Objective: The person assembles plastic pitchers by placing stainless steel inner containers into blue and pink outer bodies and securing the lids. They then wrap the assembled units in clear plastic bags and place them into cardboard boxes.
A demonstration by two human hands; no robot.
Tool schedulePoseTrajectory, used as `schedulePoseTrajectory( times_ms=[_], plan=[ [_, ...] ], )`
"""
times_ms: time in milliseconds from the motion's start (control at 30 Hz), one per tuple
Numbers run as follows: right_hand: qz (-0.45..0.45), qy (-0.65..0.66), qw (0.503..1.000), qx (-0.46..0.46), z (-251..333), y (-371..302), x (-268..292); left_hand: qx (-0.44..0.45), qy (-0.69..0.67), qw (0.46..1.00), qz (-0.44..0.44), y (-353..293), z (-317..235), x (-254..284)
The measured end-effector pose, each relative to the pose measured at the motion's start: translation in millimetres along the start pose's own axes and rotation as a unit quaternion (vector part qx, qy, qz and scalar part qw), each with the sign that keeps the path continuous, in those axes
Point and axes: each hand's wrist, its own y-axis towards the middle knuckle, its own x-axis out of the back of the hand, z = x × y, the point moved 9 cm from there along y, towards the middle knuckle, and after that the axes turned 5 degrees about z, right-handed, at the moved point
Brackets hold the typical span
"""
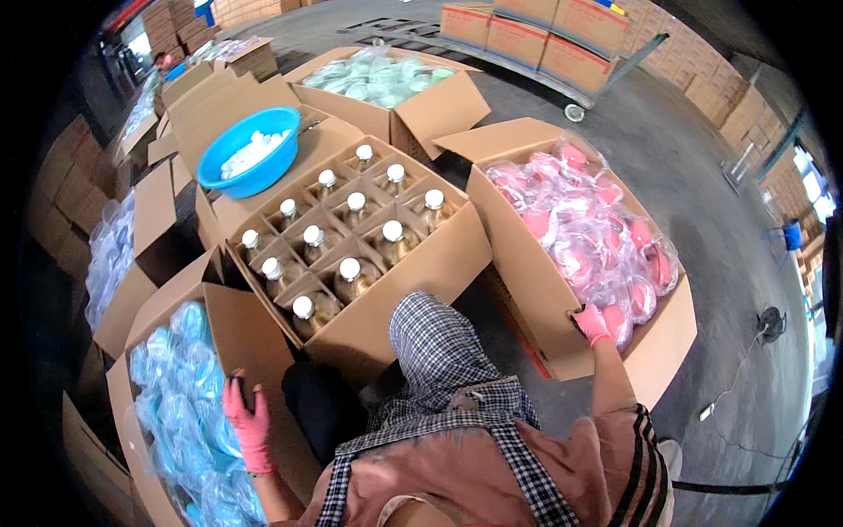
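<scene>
My left hand [248, 423], in a pink glove with dark fingertips, has its fingers apart and holds nothing. It hovers at the inner flap of a cardboard box [118, 400] filled with plastic-wrapped blue items [180, 386]. At the right, my gloved right hand [594, 325] is closed over the near edge of another cardboard box [518, 290], which holds plastic-wrapped pink items [580, 220]. Between them stands an open carton [421, 272] with cardboard dividers. Several clear bottles [353, 279] with white caps sit upright in its compartments.
A blue basin [272, 167] with small white pieces [255, 154] rests on cardboard flaps beyond the carton. Behind is a box of wrapped pale green items [378, 75]. A cart [574, 112] bears stacked cartons [527, 48]. A fan [771, 323] with a cord stands on the floor at right.
</scene>
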Motion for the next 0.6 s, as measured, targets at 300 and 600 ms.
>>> schedulePoseTrajectory(
  times_ms=[300, 600],
  plan=[
    [-0.068, -0.036, 0.983, 0.168, 15.7, -40.3, -22.7, 0.402, 0.239, 0.874, 0.131, -121.3, 110.1, 65.2],
    [-0.142, -0.125, 0.965, 0.181, 88.0, -53.1, 1.3, 0.463, -0.011, 0.858, 0.221, -215.0, 105.9, 6.1]
  ],
)
